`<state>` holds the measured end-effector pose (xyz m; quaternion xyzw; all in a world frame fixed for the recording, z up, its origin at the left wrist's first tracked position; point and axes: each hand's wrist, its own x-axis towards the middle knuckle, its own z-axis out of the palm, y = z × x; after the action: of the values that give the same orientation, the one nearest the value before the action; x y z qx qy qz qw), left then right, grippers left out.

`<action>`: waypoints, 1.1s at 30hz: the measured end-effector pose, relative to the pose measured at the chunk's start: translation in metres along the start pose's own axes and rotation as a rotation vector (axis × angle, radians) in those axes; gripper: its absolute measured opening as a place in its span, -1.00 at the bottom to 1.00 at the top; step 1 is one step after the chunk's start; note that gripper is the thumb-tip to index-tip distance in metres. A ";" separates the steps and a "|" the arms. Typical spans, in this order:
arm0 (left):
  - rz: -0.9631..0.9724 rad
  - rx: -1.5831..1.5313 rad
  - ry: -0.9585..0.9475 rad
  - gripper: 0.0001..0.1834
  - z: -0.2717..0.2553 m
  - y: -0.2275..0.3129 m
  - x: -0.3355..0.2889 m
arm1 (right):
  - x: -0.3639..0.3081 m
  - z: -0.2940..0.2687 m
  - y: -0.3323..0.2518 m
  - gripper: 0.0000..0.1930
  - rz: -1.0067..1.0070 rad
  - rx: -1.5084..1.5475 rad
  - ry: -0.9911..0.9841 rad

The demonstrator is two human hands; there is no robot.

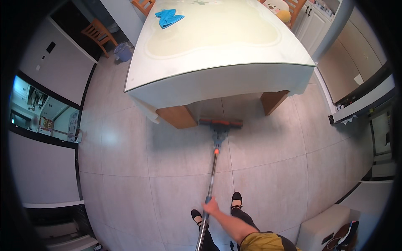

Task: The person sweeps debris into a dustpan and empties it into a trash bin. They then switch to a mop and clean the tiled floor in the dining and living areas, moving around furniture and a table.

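My right hand (211, 206) is closed around the metal pole of a sponge mop (213, 167), its forearm coming in from the lower right with a yellow sleeve. The pole slants from the lower edge up to a grey joint with an orange ring. At its far end the wide, dark mop head (220, 123) with a reddish strip lies on the tiled floor, slightly blurred, just in front of the table and beside its left wooden leg (178, 116). My left hand is out of the picture, and the pole's near end is cut off by the lower edge.
A table (217, 73) with a white cover stands ahead, a blue cloth (168, 18) on top. Its right leg (274, 101) rests on the floor. Far left are a wooden chair (99, 34) and a blue bin (123, 52). A pale upholstered seat (324, 224) is at the lower right.
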<state>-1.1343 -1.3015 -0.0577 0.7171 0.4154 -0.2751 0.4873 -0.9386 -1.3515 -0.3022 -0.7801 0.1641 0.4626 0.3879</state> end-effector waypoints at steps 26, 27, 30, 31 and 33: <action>-0.306 -0.449 -0.168 -0.76 -0.050 0.019 -0.052 | 0.025 -0.049 -0.045 -0.44 -0.038 0.133 0.123; -0.374 -0.564 -0.214 -0.75 -0.060 -0.016 -0.055 | 0.016 -0.039 -0.033 -0.44 -0.055 0.129 0.152; -0.421 -0.402 -0.233 -0.73 -0.106 -0.063 -0.072 | -0.022 0.016 0.014 -0.48 0.020 0.267 0.061; -0.397 -0.239 -0.208 -0.73 -0.126 -0.062 -0.081 | -0.041 0.046 0.025 -0.50 -0.019 0.146 0.158; -0.359 0.035 -0.178 -0.73 -0.168 -0.064 -0.101 | -0.097 0.073 0.022 -0.48 0.187 0.365 -0.029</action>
<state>-1.2422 -1.1672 0.0562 0.6129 0.4871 -0.4269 0.4526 -1.0461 -1.3203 -0.2494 -0.6716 0.3111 0.4702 0.4807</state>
